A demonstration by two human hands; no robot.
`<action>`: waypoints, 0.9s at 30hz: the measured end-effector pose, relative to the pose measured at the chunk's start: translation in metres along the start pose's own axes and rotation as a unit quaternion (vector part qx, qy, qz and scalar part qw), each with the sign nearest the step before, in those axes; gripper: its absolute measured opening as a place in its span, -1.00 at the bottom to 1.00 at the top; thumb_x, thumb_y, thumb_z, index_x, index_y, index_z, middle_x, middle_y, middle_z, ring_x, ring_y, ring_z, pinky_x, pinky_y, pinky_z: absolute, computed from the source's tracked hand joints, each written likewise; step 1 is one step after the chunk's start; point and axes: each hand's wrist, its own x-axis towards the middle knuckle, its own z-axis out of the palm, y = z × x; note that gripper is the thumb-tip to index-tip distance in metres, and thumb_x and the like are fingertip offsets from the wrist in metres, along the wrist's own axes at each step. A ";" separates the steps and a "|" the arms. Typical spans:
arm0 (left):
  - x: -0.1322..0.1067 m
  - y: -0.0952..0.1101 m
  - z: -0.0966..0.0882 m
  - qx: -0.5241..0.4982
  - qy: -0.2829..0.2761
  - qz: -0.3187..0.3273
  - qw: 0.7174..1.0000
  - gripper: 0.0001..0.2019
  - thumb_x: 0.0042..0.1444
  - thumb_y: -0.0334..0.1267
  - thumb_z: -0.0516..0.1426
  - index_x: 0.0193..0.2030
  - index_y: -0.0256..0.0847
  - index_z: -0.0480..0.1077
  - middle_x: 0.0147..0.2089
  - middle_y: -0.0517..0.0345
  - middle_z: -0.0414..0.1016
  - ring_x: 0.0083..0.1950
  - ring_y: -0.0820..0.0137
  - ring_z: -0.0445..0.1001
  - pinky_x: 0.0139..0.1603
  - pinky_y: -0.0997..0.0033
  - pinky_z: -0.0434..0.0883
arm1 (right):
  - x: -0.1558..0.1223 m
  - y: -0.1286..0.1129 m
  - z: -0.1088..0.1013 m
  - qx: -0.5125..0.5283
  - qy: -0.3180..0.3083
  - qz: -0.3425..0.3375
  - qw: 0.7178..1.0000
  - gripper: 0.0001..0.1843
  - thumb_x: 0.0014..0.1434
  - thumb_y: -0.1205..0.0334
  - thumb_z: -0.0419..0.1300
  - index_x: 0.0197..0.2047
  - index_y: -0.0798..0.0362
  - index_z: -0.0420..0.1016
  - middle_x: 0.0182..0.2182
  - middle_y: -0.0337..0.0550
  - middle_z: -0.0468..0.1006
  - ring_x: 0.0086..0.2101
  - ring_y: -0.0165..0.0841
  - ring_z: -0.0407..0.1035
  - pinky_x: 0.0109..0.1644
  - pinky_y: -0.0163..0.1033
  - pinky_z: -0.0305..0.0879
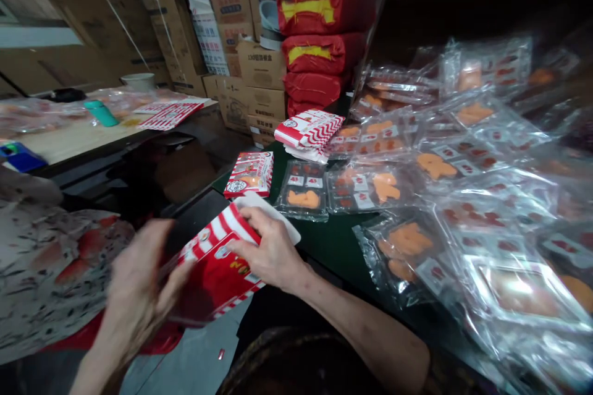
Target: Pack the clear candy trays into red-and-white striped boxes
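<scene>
Centrally, the right hand (271, 246) is closed on the upper end of a red-and-white carton (210, 277), thumb on the printed face and fingers over the top edge. The carton is tilted and positioned at the near edge of a green table (343, 240); a white flap (286, 223) projects beyond the gripping fingers. The left hand (139, 287) is blurred, its thumb and fingers spread wide at the carton's opposite end; whether it touches the carton cannot be determined. It covers part of that end.

Directly beyond the carton, a windowed carton (250, 174) and a clear packet (303, 188) lie side by side on the table. Behind them sits a stack of striped cartons (309, 129). A second packet (365, 188) lies just to the right of the first. The right side of the table is occupied by a heap of clear packets (486, 209), which overlap one another and hide most of the surface there.

To the left, a patterned garment (50, 265) on a co-worker partly obstructs a pale bench (79, 143). On this bench are a teal bottle (100, 112) and a striped sheet (171, 115). At the rear, cardboard boxes (264, 73) are stacked beside a column of red bundles (327, 8)
</scene>
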 end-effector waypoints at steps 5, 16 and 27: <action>-0.009 0.004 0.041 -0.069 -0.075 -0.047 0.994 -0.63 0.08 0.08 0.07 -0.24 -0.19 0.45 -0.42 0.09 0.56 -0.48 0.35 0.48 -0.44 0.50 0.40 | -0.005 -0.010 0.005 -0.112 -0.031 -0.071 0.991 -0.66 0.19 0.22 0.15 0.04 0.06 0.40 -0.09 -0.05 0.53 -0.11 -0.27 0.44 0.01 -0.17 0.35; -0.006 -0.015 0.107 -0.428 -0.021 -0.472 0.770 -0.50 -0.03 0.21 0.17 -0.50 -0.28 0.33 -0.74 0.23 0.26 -0.73 0.47 0.18 -0.72 0.51 0.16 | -0.014 0.088 -0.077 -0.591 -0.123 0.053 0.796 0.09 -0.12 -0.31 0.29 0.28 0.31 0.18 0.28 0.34 0.10 0.27 0.17 -0.08 0.21 0.16 0.03; 0.003 0.030 0.152 -0.596 -0.075 -0.486 0.635 -0.73 0.08 -0.11 0.17 -0.36 -0.34 0.42 -0.52 0.03 0.50 -0.52 0.33 0.46 -0.49 0.42 0.39 | -0.053 0.082 -0.055 -0.646 -0.006 -0.125 0.753 -0.86 0.23 0.29 0.11 -0.34 0.08 0.46 -0.37 -0.09 0.49 -0.35 -0.28 0.26 -0.26 -0.17 0.05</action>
